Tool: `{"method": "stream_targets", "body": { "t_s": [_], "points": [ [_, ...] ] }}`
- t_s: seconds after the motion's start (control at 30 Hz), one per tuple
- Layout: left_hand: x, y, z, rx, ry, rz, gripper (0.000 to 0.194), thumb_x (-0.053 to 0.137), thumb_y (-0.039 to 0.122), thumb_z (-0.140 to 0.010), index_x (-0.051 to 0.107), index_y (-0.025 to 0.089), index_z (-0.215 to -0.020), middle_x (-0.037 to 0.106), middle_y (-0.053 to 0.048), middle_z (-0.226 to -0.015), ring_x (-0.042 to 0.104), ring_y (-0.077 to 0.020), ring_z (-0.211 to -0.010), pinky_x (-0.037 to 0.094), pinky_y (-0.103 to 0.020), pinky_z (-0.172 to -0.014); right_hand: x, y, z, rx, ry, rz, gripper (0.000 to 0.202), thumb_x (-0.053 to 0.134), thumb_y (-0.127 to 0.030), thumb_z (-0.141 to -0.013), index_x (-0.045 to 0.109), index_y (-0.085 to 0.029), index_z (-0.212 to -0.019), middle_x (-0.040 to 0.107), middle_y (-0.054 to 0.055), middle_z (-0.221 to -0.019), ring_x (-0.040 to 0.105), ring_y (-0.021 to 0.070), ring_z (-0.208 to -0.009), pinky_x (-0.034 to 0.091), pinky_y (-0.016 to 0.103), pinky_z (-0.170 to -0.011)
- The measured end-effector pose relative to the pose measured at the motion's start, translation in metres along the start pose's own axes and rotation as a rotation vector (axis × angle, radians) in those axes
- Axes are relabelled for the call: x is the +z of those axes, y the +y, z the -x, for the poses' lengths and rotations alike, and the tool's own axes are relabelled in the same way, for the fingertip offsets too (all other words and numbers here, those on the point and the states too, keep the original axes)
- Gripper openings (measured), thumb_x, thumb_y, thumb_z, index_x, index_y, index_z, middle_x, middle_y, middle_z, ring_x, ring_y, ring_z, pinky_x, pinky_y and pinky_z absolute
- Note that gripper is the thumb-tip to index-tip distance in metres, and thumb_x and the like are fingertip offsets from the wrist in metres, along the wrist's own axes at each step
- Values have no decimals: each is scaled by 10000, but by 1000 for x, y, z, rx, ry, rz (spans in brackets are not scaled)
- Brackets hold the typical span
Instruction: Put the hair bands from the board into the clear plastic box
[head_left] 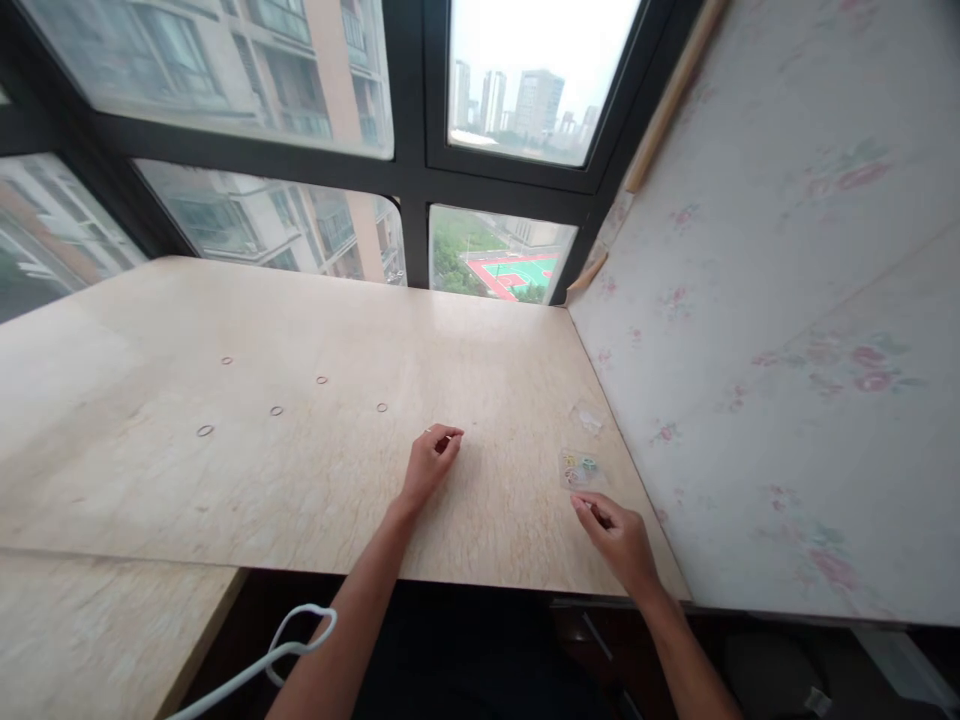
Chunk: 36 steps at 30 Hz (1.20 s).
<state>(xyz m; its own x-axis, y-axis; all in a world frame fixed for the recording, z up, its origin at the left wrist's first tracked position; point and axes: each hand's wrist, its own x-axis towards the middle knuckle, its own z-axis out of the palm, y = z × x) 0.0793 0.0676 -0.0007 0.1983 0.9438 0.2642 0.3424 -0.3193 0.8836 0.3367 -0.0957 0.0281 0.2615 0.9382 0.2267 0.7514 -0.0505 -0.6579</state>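
My left hand (433, 458) hovers over or rests on the marble-patterned surface, thumb and fingers pinched together; whatever they hold, if anything, is too small to make out. A thin light band shows on one of its fingers. Just beyond my right hand (616, 538) lies a small clear box (591, 480) with coloured rubber bands (573, 470) inside. The right fingertips are closed in a pinch by its near edge, and what is between them cannot be seen. To the left, several thin reddish-brown rubber bands (322, 380) lie spread apart.
A crumpled clear plastic piece (589, 418) sits behind the box, near the flowered wall (750, 380) at right. Dark window frames (409, 170) border the back of the marble-patterned surface (495, 370). A white cable (247, 680) loops by my left forearm.
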Motion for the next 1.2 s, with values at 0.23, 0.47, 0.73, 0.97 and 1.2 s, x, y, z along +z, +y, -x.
{"method": "stream_targets", "body": {
  "t_s": [0.23,0.47,0.73,0.97,1.2],
  "points": [
    [-5,0,1,29,-49,-29,185,494,215,-834,673,169,-830,649,-22,-773,559,-130,-650,444,-247,-605,29,3,11,-80,-60,24,416,470,-508,-878,732,-185,-864,703,44,-665,635,166,-547,499,235,-555],
    [-40,-19,-7,73,13,-153,203,499,122,-801,664,194,-894,634,-17,-887,566,-100,-636,475,-241,-659,28,12,8,-113,-32,3,442,476,-567,-855,738,-212,-823,730,41,-716,671,169,-568,521,209,-537],
    [-100,-49,-28,-168,189,-734,283,563,290,-858,645,174,-1103,577,-102,-1085,582,-207,-907,460,-314,-802,33,25,8,-109,-51,46,505,462,-654,-819,760,-247,-822,748,54,-750,705,204,-599,542,211,-514],
    [-108,-50,-39,-67,63,-765,247,487,299,-920,705,184,-913,618,-73,-933,556,-198,-885,428,-306,-793,34,40,9,-100,-132,64,442,510,-614,-817,769,-260,-864,754,52,-813,713,198,-625,546,186,-524],
    [-95,-51,-37,-47,76,-882,237,429,226,-934,653,150,-910,604,-109,-931,526,-231,-915,400,-354,-837,31,37,9,-79,-125,18,434,524,-600,-815,771,-244,-848,753,54,-803,711,197,-621,548,181,-522]
  ]
}}
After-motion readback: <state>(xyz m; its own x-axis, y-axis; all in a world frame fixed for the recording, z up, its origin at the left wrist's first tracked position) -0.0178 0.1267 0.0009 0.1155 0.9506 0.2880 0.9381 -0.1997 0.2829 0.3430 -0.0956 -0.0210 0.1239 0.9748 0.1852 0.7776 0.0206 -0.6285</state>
